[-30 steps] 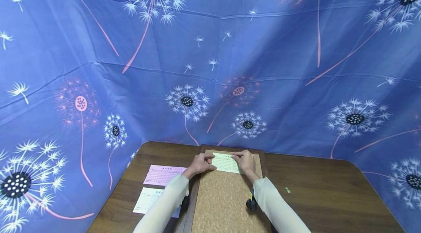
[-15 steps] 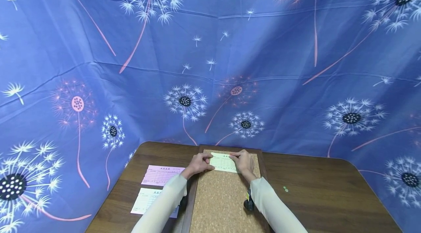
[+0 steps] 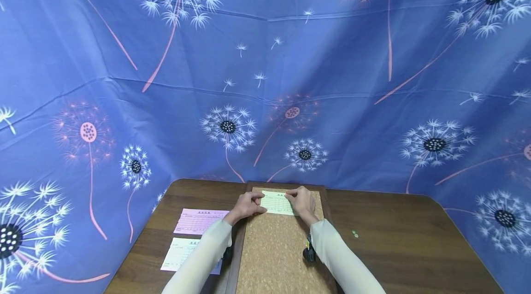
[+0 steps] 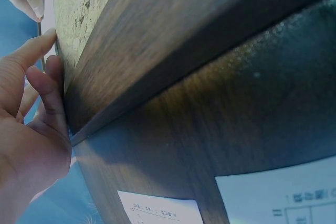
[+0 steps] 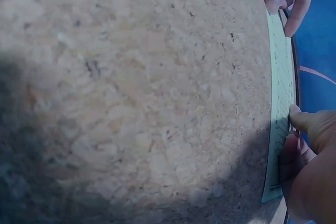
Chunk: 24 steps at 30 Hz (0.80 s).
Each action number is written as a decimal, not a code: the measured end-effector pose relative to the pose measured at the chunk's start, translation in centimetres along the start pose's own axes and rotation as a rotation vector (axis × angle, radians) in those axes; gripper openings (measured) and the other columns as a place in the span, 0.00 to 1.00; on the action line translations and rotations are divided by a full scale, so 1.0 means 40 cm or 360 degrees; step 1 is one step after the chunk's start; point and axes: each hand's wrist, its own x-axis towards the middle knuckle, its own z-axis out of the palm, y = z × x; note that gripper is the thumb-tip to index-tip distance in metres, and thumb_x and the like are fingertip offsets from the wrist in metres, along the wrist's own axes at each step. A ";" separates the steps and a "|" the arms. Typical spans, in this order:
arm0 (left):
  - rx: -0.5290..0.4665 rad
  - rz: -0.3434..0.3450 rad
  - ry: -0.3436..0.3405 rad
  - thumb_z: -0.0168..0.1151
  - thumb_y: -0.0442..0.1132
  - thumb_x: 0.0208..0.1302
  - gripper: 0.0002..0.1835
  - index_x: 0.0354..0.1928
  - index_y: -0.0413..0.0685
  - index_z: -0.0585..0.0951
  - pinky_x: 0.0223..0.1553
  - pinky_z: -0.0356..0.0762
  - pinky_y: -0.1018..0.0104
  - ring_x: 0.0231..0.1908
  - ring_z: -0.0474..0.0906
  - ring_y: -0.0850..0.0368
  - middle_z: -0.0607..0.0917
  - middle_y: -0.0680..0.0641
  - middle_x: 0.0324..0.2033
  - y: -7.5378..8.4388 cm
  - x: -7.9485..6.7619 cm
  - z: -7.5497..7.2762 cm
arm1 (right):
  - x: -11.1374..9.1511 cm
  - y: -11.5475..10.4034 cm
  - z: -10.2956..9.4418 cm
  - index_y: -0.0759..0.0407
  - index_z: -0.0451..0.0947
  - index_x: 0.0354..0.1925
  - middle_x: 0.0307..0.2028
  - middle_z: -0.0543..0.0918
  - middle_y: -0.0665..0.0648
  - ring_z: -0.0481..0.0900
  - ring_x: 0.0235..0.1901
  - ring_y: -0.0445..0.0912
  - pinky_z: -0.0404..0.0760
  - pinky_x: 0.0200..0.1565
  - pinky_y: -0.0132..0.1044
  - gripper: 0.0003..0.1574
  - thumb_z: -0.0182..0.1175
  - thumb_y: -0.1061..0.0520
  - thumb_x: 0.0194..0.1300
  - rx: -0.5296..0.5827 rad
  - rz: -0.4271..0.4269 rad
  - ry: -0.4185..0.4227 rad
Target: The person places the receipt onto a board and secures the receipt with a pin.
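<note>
1. Across the top of the board (image 3: 274, 252), seen from the head, the slip (image 3: 277, 203) lies just below the frame (image 3: 265, 185), between the hands. The left hand (image 3: 245, 205) has thumb and fingertip set apart at its left edge. The right hand (image 3: 303, 200) bends over its upper right, fingertips drawn close beside a red speck too small to name; whether they pinch anything, I cannot tell. Uneven pressure from the two sides could skew or buckle the slip. Left of the board, the pink sheet (image 3: 201, 221) and white sheet (image 3: 181, 255) lie on the worktop (image 3: 394, 234); a dragging left sleeve (image 3: 197, 257) could shift them. On the right, a stray elbow could scatter the green bits (image 3: 356, 235).

2. From the left wrist, the left thumb reaches the board's edge, other fingers bent beside the frame; the slip hardly shows. So near the rim, the left hand could lose its purchase and let that end swing.

3. From the right wrist, the slip shows nearly edge-on along the cork, one corner reaching past the right hand. Seemingly unpressed, that corner could lift or crease if the wrist turns.
</note>
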 end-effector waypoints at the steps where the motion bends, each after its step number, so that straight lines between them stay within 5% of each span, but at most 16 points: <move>1: -0.0003 0.0008 0.0001 0.77 0.32 0.52 0.29 0.58 0.31 0.82 0.22 0.72 0.75 0.18 0.70 0.67 0.82 0.42 0.30 -0.001 0.001 -0.001 | 0.002 -0.001 0.000 0.48 0.93 0.33 0.34 0.91 0.52 0.85 0.30 0.46 0.71 0.22 0.35 0.04 0.76 0.51 0.57 -0.0007 0.0004 -0.0006; 12: 0.0023 0.0057 0.0009 0.77 0.31 0.52 0.29 0.57 0.30 0.82 0.21 0.73 0.74 0.18 0.70 0.68 0.83 0.44 0.29 -0.007 -0.003 -0.003 | -0.004 0.005 -0.003 0.50 0.92 0.36 0.37 0.88 0.53 0.85 0.40 0.50 0.76 0.30 0.38 0.06 0.74 0.52 0.59 0.0053 0.0035 -0.0075; 24: 0.0001 0.0029 0.0003 0.77 0.32 0.52 0.29 0.58 0.32 0.82 0.21 0.73 0.74 0.17 0.71 0.67 0.83 0.44 0.30 -0.013 0.002 -0.001 | -0.005 0.001 0.000 0.47 0.92 0.35 0.36 0.88 0.52 0.85 0.37 0.48 0.73 0.26 0.35 0.03 0.73 0.51 0.61 0.0014 0.0039 -0.0027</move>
